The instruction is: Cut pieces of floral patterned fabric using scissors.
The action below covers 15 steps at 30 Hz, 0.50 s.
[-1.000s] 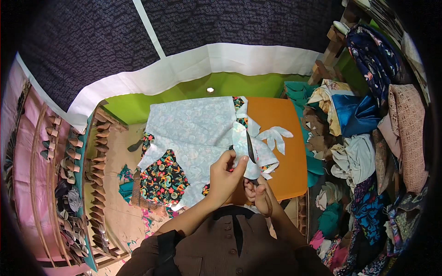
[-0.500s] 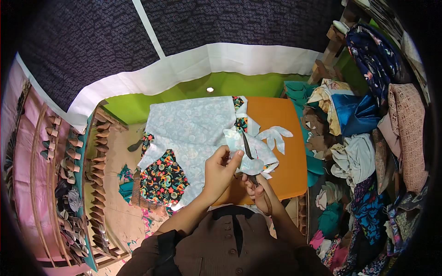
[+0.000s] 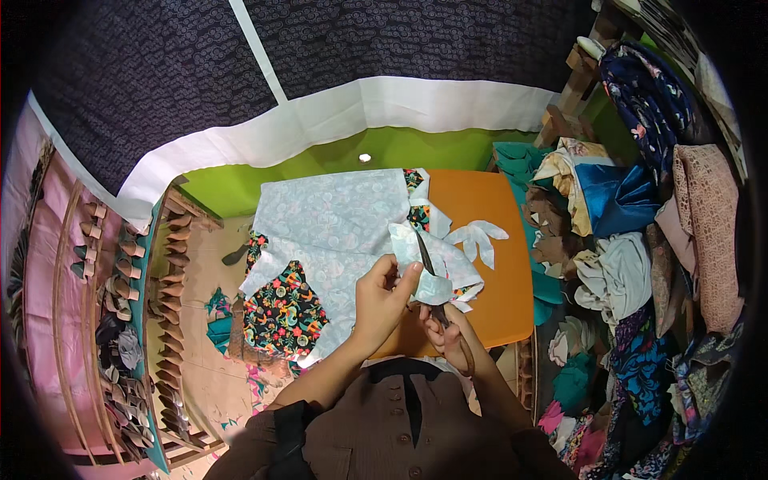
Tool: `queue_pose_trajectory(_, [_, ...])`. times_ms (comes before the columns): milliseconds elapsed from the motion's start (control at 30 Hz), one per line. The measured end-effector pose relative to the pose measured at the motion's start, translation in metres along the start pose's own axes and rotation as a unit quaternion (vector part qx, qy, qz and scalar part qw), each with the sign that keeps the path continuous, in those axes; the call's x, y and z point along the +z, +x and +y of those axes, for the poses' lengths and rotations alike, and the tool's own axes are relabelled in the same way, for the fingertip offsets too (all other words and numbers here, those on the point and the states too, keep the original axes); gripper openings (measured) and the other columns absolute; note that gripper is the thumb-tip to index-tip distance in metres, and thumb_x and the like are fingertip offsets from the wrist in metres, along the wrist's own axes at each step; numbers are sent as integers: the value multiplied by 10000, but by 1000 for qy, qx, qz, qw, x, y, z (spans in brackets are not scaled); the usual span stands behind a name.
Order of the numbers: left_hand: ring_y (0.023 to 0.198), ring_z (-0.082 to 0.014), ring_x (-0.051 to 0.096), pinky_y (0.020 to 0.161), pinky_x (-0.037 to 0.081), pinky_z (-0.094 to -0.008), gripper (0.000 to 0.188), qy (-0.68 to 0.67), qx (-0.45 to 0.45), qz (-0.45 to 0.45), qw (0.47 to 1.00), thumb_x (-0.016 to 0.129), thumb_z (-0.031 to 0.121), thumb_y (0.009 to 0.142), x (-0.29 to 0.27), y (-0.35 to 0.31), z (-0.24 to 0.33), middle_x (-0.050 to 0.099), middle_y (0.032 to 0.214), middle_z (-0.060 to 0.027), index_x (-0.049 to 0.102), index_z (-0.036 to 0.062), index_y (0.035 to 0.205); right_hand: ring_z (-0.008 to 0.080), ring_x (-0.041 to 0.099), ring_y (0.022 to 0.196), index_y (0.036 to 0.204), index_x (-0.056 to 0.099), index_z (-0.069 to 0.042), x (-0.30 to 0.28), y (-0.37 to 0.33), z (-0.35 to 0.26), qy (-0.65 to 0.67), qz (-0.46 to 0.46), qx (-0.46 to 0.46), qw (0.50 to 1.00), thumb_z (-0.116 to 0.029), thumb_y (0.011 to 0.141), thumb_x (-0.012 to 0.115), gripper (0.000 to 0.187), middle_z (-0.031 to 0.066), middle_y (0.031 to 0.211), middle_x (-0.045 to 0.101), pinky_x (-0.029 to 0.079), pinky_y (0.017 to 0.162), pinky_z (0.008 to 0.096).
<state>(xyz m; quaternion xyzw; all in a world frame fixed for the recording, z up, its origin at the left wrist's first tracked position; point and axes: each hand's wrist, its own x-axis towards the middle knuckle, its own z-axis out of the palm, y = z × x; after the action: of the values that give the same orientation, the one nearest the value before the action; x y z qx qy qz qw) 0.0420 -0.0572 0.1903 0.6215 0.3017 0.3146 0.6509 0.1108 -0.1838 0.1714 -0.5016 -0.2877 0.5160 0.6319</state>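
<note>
My left hand point(image 3: 382, 298) pinches a small pale piece of fabric point(image 3: 433, 289) between thumb and fingers above the table. In my right hand point(image 3: 450, 340) are scissors point(image 3: 425, 254), their dark blades pointing away from me across the pale piece. Whether the blades are fully closed is hard to see. Below both hands spreads a large floral fabric point(image 3: 336, 206), mostly pale reverse side up, with a folded part point(image 3: 286, 314) showing its black, colourful print. To the right of the blades lies a leaf-shaped pale cutout point(image 3: 478, 240).
The orange table point(image 3: 496, 308) carries the fabric. Heaped cloths point(image 3: 616, 276) crowd the right side. At the left stand racks of shoe-shaped forms point(image 3: 170, 320). Scraps point(image 3: 218, 324) lie on the floor, and a dark patterned curtain point(image 3: 416, 48) hangs beyond the table.
The scissors have shifted slightly in my right hand, and the lower end of the pale piece has changed shape around the blades. My left hand stays nearly in place.
</note>
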Motion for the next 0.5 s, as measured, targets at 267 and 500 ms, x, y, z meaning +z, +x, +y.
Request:
queue_pose_trajectory(267, [506, -6, 407, 448, 314, -162, 156, 42, 16, -19, 999, 582, 154, 808, -2, -2, -7, 490, 581, 38, 540, 5, 795, 16, 242, 541, 1047, 373, -41, -5, -2, 1, 20, -7, 39, 999, -738, 529, 466, 874, -62, 752, 322, 218, 467, 147])
queue_pose_trajectory(500, [479, -2, 394, 425, 302, -168, 166, 83, 46, -2, 995, 585, 150, 803, -3, -1, -11, 476, 543, 37, 514, 17, 733, 21, 225, 540, 987, 367, -47, 2, -3, -4, -1, -3, 16, 1000, -750, 606, 394, 800, -49, 737, 308, 192, 445, 151])
